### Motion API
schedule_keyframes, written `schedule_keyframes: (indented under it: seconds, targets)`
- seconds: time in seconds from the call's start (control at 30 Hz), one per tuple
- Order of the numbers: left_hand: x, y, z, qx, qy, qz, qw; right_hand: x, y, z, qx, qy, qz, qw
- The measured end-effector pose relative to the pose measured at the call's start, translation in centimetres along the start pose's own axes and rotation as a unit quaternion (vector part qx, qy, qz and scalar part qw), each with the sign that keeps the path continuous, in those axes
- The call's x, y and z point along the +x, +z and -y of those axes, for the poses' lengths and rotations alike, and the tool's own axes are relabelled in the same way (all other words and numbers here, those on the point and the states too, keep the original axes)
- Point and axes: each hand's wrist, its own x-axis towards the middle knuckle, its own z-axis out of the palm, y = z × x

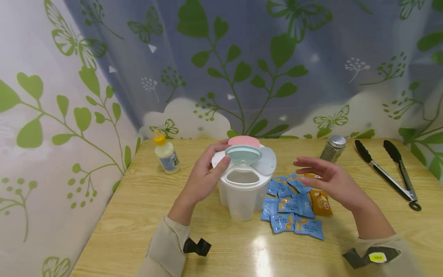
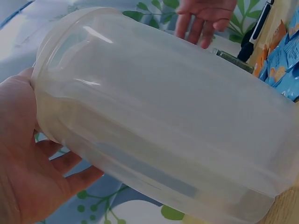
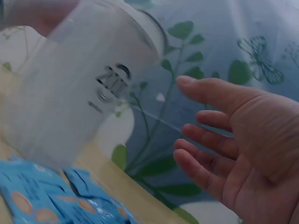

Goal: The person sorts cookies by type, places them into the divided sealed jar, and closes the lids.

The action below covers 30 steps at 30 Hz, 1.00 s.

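Observation:
A translucent plastic storage container (image 1: 242, 200) with a white lid stands on the table. Of its flip caps, a pink one (image 1: 243, 141) lies at the back and a mint-green one (image 1: 243, 153) stands raised behind an uncovered opening (image 1: 243, 177). My left hand (image 1: 204, 177) holds the container's upper left side near the lid, thumb on top; the left wrist view shows the fingers (image 2: 70, 168) along its wall. My right hand (image 1: 333, 182) hovers apart from the container with relaxed fingers, holding nothing. Below it lie several blue snack packets (image 1: 294, 204) and an orange packet (image 1: 321, 202).
A glue-like bottle with a yellow cap (image 1: 167, 154) stands at the left. Behind my right hand is a glass jar with a metal lid (image 1: 333, 148). Black-tipped tongs (image 1: 394, 177) lie spread at the right. A leaf-patterned curtain (image 1: 221, 77) hangs behind the table.

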Motion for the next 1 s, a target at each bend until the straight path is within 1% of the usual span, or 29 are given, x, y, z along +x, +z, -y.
schedule_keyframes:
  seconds: [0.23, 0.43, 0.6, 0.73, 0.9, 1.0]
  targets:
    - [0.0, 0.3, 0.2, -0.016, 0.003, 0.002, 0.9999, -1.2, -2.4, -2.7, -0.045, 0.045, -0.018, 0.9978]
    - [-0.1, 0.4, 0.3, -0.025, -0.003, -0.005, 0.9997, -1.9, -3.7, -5.0, -0.105, 0.057, -0.028, 0.9924]
    - [-0.2, 0.4, 0.3, -0.024, -0.008, -0.007, 0.9997, -2.2, -4.4, -6.8, -0.134, 0.065, -0.046, 0.9878]
    - [-0.1, 0.4, 0.2, -0.027, -0.010, -0.007, 0.9996, -2.6, -5.0, -8.3, -0.157, 0.093, -0.062, 0.9814]
    - [-0.2, 0.4, 0.2, -0.033, -0.010, -0.003, 0.9994, -3.1, -5.5, -9.7, -0.183, 0.136, -0.082, 0.9702]
    - [-0.2, 0.4, 0.2, -0.033, -0.008, -0.003, 0.9994, -3.0, -5.5, -10.1, -0.200, 0.135, -0.087, 0.9666]
